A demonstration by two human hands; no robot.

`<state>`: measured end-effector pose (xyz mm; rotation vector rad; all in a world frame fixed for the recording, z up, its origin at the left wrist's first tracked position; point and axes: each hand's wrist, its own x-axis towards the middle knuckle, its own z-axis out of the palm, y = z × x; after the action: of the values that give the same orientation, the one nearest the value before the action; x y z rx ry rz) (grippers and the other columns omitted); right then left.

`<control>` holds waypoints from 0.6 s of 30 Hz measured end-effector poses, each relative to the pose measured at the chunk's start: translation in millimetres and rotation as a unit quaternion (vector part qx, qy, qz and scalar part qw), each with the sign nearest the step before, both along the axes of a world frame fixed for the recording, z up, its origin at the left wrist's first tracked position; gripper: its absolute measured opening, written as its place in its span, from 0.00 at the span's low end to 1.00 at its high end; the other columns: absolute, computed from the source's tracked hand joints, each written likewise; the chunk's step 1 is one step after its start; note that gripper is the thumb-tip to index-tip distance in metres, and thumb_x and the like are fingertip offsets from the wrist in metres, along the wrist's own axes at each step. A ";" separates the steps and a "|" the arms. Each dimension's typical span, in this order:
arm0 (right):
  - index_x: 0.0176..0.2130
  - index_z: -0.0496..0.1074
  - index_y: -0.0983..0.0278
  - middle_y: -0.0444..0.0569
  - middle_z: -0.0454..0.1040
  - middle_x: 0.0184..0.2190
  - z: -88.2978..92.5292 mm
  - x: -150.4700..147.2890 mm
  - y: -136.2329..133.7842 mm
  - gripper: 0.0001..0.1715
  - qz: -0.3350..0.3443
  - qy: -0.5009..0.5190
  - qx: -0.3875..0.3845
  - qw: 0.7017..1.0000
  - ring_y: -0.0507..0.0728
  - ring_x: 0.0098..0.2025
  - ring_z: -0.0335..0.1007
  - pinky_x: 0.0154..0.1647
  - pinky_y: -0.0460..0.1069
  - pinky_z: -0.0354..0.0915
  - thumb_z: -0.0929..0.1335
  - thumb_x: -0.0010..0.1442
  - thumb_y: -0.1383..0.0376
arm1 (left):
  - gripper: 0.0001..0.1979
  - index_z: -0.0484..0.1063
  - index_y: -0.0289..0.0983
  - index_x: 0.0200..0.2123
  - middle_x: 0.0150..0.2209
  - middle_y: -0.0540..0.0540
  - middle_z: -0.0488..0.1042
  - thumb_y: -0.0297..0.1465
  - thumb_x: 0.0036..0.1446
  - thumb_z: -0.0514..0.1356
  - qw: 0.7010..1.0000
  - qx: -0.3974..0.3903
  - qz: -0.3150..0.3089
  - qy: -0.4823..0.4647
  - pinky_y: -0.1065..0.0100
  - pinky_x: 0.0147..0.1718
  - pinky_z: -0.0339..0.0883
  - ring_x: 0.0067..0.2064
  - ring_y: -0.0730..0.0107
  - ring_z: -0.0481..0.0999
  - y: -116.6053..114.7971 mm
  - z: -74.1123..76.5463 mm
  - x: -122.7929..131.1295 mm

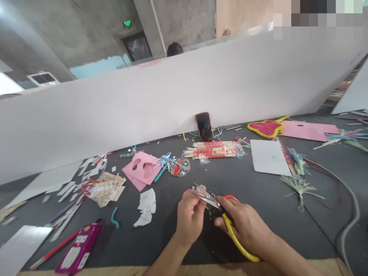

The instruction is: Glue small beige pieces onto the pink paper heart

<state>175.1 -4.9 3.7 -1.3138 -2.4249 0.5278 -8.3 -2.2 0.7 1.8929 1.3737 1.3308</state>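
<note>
- centrally, the scissors [213, 202] lie between the two hands over the bench [230, 176], long axis slanting from the near right, at the yellow handle [240, 243], to the far left, at the blade tips.
- the right hand [247, 220] is clamped on the handles and so is nearer the pivot; the blades stand slightly parted.
- the left hand [191, 216] has thumb and fingers drawn together right by the blade tips; whatever it pinches is too small to tell.
- small pale bits [203, 187] cluster just beyond the left fingertips, around the blades; more are scattered below, between the hands.
- far and a little left of the hands, a round clear packet [188, 167] holds a red piece and tiny specks.
- far beyond the hands, a clear wrapper [239, 149] encloses pale sticks [198, 152].
- near left, a purple packet [79, 249] lies tilted; its contents are hidden.
</note>
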 end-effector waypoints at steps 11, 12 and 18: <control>0.53 0.65 0.64 0.55 0.75 0.41 0.9 1.9 4.0 0.25 -0.012 0.052 0.008 0.999 0.60 0.38 0.74 0.35 0.50 0.69 0.62 0.62 0.52 | 0.09 0.73 0.37 0.31 0.33 0.43 0.77 0.30 0.60 0.53 0.998 0.047 0.011 0.033 0.61 0.42 0.71 0.38 0.64 0.76 1.3 -1.2 2.2; 0.53 0.65 0.64 0.56 0.75 0.41 1.1 2.1 3.8 0.26 -0.011 0.049 0.006 0.999 0.60 0.38 0.74 0.36 0.51 0.69 0.63 0.62 0.51 | 0.09 0.73 0.37 0.31 0.33 0.43 0.77 0.29 0.60 0.53 0.998 0.052 0.013 0.040 0.61 0.42 0.71 0.38 0.64 0.76 1.6 -1.8 1.9; 0.56 0.64 0.66 0.60 0.73 0.44 10.0 4.1 3.3 0.40 -0.001 0.029 0.016 0.999 0.65 0.46 0.71 0.42 0.57 0.69 0.66 0.55 0.43 | 0.11 0.73 0.37 0.29 0.31 0.44 0.75 0.31 0.61 0.54 1.000 0.011 0.006 -0.012 0.62 0.40 0.70 0.37 0.64 0.75 -0.3 -3.4 1.7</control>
<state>179.3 -1.6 13.8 -1.2698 -2.3752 0.5174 -6.6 -2.5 -2.8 1.8784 1.3673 1.3752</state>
